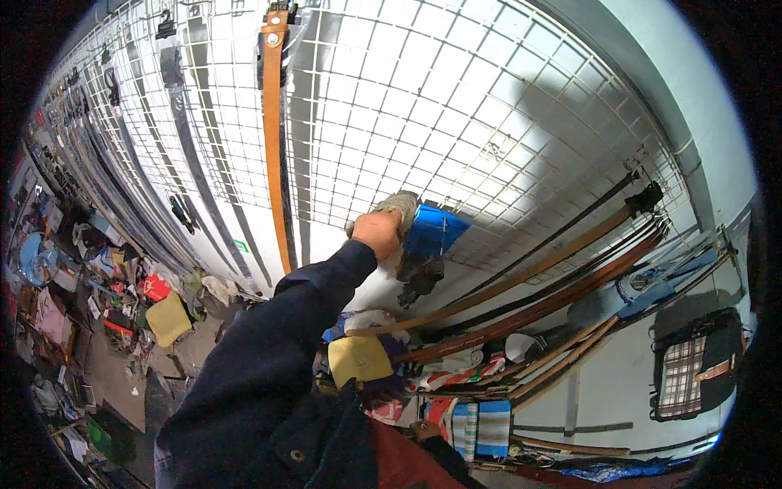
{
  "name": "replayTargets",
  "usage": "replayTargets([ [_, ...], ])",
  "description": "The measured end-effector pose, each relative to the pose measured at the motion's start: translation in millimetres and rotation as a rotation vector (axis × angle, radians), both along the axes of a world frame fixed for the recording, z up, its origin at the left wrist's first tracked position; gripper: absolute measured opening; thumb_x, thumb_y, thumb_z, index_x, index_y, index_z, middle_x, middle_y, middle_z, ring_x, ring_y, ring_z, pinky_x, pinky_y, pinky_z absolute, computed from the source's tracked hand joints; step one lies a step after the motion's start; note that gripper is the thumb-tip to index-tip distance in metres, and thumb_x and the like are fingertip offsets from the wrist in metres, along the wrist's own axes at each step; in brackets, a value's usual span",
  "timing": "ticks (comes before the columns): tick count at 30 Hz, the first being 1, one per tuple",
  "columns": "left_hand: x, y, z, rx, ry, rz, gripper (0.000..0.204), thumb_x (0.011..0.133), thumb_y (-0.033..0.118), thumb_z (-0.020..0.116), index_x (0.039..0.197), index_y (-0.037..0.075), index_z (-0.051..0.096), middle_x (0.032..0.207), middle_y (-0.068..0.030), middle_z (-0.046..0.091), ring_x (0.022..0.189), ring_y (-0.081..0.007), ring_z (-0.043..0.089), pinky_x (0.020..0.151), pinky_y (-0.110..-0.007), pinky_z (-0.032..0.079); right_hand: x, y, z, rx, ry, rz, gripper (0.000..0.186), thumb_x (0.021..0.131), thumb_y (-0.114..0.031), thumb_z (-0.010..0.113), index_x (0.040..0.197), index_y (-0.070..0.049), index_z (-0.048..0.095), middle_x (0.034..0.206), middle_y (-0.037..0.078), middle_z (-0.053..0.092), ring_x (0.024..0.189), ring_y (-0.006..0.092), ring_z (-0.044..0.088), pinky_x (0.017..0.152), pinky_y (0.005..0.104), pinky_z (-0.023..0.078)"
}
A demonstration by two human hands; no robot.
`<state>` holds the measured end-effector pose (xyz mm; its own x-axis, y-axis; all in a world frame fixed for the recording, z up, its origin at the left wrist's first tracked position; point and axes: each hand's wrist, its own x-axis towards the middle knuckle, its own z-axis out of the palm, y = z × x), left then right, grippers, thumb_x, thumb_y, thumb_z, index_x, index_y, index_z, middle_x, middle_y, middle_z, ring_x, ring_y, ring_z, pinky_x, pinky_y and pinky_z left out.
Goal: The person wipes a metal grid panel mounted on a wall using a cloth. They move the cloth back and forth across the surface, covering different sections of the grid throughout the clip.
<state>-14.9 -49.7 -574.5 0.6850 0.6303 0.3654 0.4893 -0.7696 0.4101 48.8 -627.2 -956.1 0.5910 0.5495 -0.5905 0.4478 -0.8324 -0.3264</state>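
My left hand (379,233), in a dark blue sleeve, reaches up to a white wire grid (391,90) on the wall. Its fingers are closed round a bunched grey cloth (401,204) pressed near the grid's lower edge. Right beside the cloth is a blue flat piece (434,231) with a dark grey ragged part (422,275) below; I cannot tell whether these are joined to it. Low in the view, my right hand (423,430) is small and shadowed near striped cloths (481,429); its fingers are unclear.
A tan belt (275,147) hangs left of my left hand, with several darker belts beyond. More belts (562,306) slant down on the right. Yellow cloths (358,360) and mixed clutter (122,301) lie below. A black bag with a plaid panel (684,376) hangs at right.
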Motion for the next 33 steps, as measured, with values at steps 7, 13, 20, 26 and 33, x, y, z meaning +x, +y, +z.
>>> replayTargets([
  [7,7.0,11.1,16.0,-0.034,0.171,-0.115,0.023,0.083,0.018,0.062,0.101,0.005,0.066,0.101,-0.0191,0.071,0.095,-0.0342,0.069,0.08,-0.044,0.056,-12.4,-9.2,-22.1,0.027,-0.067,0.165,0.05,0.085,-0.057,0.066,0.11,-0.014,0.071,0.098,0.017,0.072,0.088,0.0332,0.069,0.078,0.047,0.056],
  [13,37.0,17.5,-11.7,-1.256,-0.756,-0.246,0.038,0.086,0.005,0.05,0.122,0.002,0.064,0.11,-0.0148,0.07,0.099,-0.0276,0.067,0.089,-0.039,0.052,-14.1,-4.3,-55.8,-0.04,0.242,-0.109,0.046,0.089,-0.048,0.065,0.115,-0.011,0.069,0.119,0.016,0.066,0.098,0.033,0.066,0.084,0.048,0.055],
  [20,4.1,16.0,-1.6,-0.12,-0.127,-0.139,0.028,0.078,0.008,0.056,0.104,0.006,0.068,0.09,-0.0203,0.07,0.087,-0.0391,0.068,0.076,-0.046,0.055,-33.8,63.0,20.8,-0.018,0.074,-0.025,0.043,0.087,-0.048,0.068,0.105,-0.01,0.07,0.099,0.014,0.07,0.084,0.0338,0.067,0.075,0.0486,0.055],
  [26,-9.4,21.8,35.9,0.309,0.275,-0.237,0.012,0.079,0.02,0.066,0.078,0.01,0.071,0.081,-0.0155,0.072,0.075,-0.0343,0.071,0.062,-0.045,0.056,-43.6,104.2,55.4,-0.057,0.079,-0.073,0.046,0.085,-0.052,0.067,0.105,-0.011,0.072,0.098,0.014,0.071,0.085,0.035,0.067,0.077,0.05,0.056],
  [33,20.4,30.8,46.0,0.554,0.661,-0.207,0.017,0.082,0.025,0.065,0.078,0.013,0.076,0.08,-0.0095,0.074,0.069,-0.0305,0.072,0.05,-0.047,0.054,-29.1,79.6,10.9,0.008,-0.071,-0.037,0.045,0.083,-0.052,0.064,0.104,-0.014,0.073,0.098,0.018,0.071,0.083,0.0366,0.066,0.078,0.0522,0.056],
])
